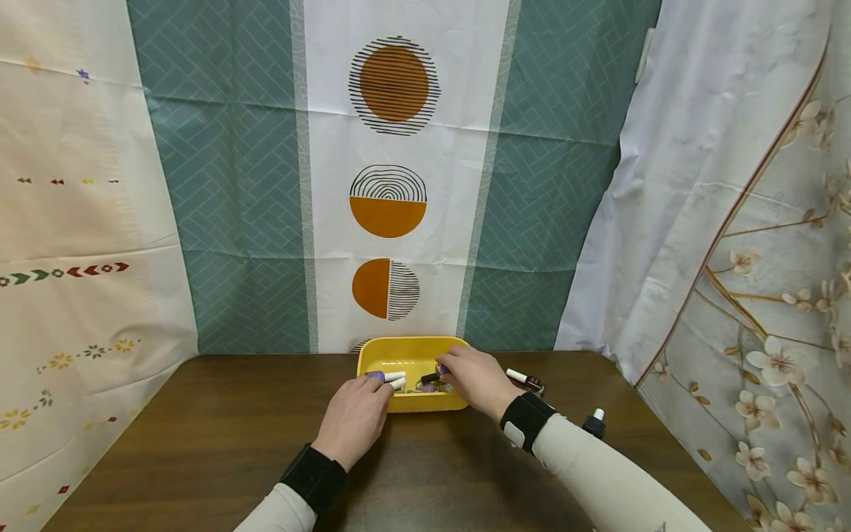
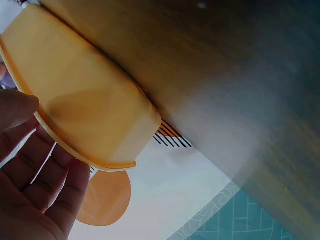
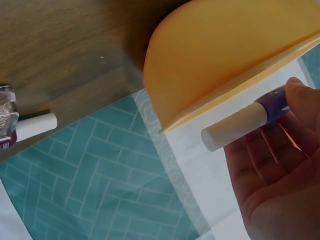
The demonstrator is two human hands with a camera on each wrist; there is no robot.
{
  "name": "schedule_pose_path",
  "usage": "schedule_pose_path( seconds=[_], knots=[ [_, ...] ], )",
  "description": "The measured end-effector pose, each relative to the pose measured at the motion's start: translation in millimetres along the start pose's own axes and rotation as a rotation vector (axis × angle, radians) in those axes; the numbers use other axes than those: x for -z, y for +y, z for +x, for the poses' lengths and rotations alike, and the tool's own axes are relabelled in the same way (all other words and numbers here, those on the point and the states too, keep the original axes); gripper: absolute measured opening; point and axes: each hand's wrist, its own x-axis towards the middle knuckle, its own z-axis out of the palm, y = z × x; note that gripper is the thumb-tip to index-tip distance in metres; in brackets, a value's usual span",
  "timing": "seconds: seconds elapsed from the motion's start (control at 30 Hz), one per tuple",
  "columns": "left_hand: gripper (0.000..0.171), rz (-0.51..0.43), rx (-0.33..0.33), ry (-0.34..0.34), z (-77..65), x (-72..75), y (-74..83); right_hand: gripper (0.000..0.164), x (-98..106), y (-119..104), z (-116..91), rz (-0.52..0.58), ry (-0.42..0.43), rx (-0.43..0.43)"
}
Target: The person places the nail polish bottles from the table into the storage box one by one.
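Note:
In the head view a yellow tray stands near the table's back edge, holding several small bottles with white or dark caps. My right hand is over its right end. The right wrist view shows that hand pinching a purple nail polish bottle with a long white cap, between thumb and fingers. My left hand is at the tray's left front corner, its thumb across the rim in the left wrist view. A purple nail polish bottle shows at its fingertips, mostly hidden; the hand seems to pinch it.
Right of the tray lies a dark nail polish bottle with a white cap. Nearer me, beside my right forearm, stands another dark bottle with a white top. Patterned curtains hang behind the brown table.

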Motion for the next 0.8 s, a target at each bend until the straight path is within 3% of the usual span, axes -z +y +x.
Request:
schedule_pose_path(
  seconds=[0.43,0.8],
  knots=[
    [0.018,0.000,-0.006,0.004,-0.2,-2.3,-1.1,0.013,-16,-6,14,-0.017,-0.004,-0.003],
    [0.017,-0.012,-0.013,0.019,-0.6,-1.5,-1.0,0.015,-22,-6,17,0.003,-0.057,-0.027]
  ],
)
